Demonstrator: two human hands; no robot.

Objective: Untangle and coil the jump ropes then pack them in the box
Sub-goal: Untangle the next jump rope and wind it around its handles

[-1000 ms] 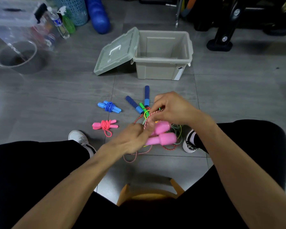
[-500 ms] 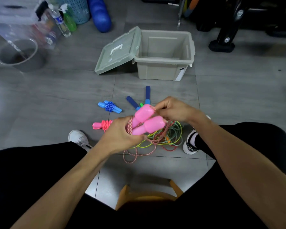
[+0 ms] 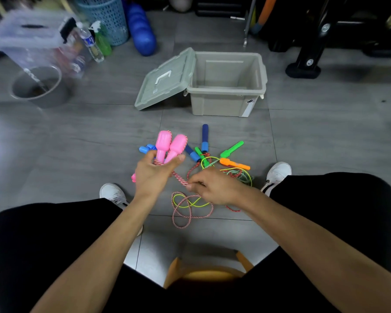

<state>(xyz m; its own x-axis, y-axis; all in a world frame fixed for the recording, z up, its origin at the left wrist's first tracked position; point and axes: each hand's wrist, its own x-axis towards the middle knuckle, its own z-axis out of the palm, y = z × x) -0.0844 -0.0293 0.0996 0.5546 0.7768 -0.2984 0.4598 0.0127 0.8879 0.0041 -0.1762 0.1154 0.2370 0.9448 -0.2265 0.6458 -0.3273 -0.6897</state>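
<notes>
1. Jump ropes lie tangled on the grey tiled floor (image 3: 77, 143) between the person's white shoes; one of them, the pink-handled rope (image 3: 181, 179), is lifted out of the heap.
2. Its two pink handles (image 3: 167, 145) are fat, glossy and rounded at the top, narrowing to a neck. They stand nearly upright, side by side and touching.
3. The left hand (image 3: 154, 175) grips both handles by their necks, fingers and thumb curled round them.
4. The cord is a red-and-white twisted braid. It runs taut from the left hand down to the right hand (image 3: 215, 188), which pinches it between thumb and fingertips.
5. Below the right hand the braid falls in loose loops on the floor, crossed by a thin yellow-green cord (image 3: 190, 203).
6. The rest of the tangle lies just beyond the right hand: green handles (image 3: 231, 147), an orange handle (image 3: 234, 164), and dark blue foam handles (image 3: 205, 137) with lighter blue ends.
7. A small blue coiled rope (image 3: 146, 149) shows partly behind the pink handles, and a pink bit (image 3: 134, 177) peeks out left of the left hand.
8. The box (image 3: 226, 105), pale grey-green plastic, sits open further off, its inside bare. Its lid (image 3: 165, 80), with a white handle, leans against the box's left side.
</notes>
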